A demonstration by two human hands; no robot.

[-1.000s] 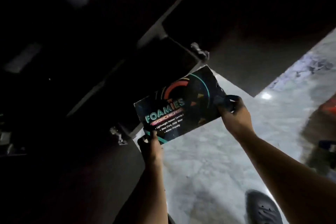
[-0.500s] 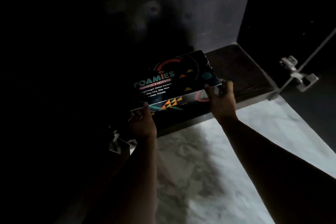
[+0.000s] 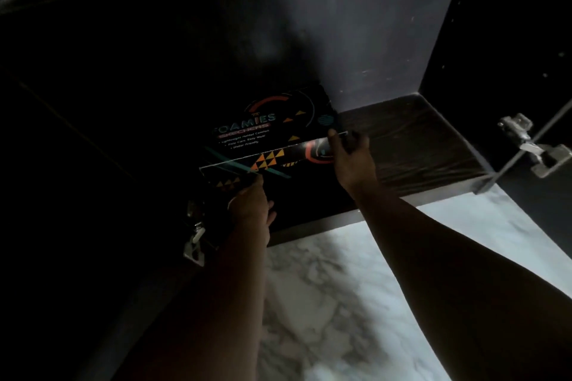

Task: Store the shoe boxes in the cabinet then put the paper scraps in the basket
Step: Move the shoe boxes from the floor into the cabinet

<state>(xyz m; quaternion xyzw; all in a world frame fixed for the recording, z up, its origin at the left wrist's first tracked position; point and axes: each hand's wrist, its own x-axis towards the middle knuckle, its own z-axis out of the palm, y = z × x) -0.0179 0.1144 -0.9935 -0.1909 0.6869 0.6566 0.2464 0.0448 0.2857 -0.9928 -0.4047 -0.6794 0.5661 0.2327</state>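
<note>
A black shoe box (image 3: 266, 133) with coloured "Foamies" lettering and triangles lies on the dark bottom shelf (image 3: 411, 145) of the open cabinet, pushed toward the left and back. My right hand (image 3: 349, 158) grips its right front corner. My left hand (image 3: 252, 204) presses against its lower left front corner, fingers curled at the edge. The box's left side fades into shadow. No paper scraps or basket are in sight.
The cabinet's grey back panel (image 3: 371, 40) and right side wall (image 3: 495, 40) enclose the shelf. A metal hinge (image 3: 535, 145) sits at the right and another hinge (image 3: 195, 235) at the left door. Marble-patterned floor (image 3: 340, 303) lies below the shelf edge.
The box went from being held in the air before the cabinet to lying deeper on the bottom shelf, moved back and left. Both hands followed it inward.
</note>
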